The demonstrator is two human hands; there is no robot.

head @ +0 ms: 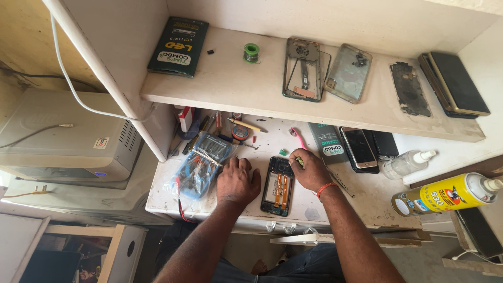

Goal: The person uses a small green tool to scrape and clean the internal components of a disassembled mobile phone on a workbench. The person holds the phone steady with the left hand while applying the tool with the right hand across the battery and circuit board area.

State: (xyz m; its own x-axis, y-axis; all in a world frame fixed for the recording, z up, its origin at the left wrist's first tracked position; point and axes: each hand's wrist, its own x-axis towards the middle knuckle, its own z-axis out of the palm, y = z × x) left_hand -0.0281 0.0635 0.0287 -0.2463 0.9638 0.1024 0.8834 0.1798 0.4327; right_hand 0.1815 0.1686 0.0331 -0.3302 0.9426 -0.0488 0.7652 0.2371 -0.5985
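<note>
**Q:** what's on the bench right now?

**Me:** An opened phone (277,186), back off with orange flex cables showing, lying flat just below the centre of the frame. My right hand (310,171) sits at its upper right corner, fingers pinched on a small greenish tool (299,160). My left hand (238,181) rests just left of the phone, fingers curled loose on the white table (361,196), holding nothing.

**Q:** and around it?

**Me:** Left of that hand there's a multimeter in a plastic bag (201,165). A pink toothbrush (298,138) lies above the phone. The yellow spray can (445,195) lies at the right edge, and the shelf (236,84) across the top holds phone frames.
</note>
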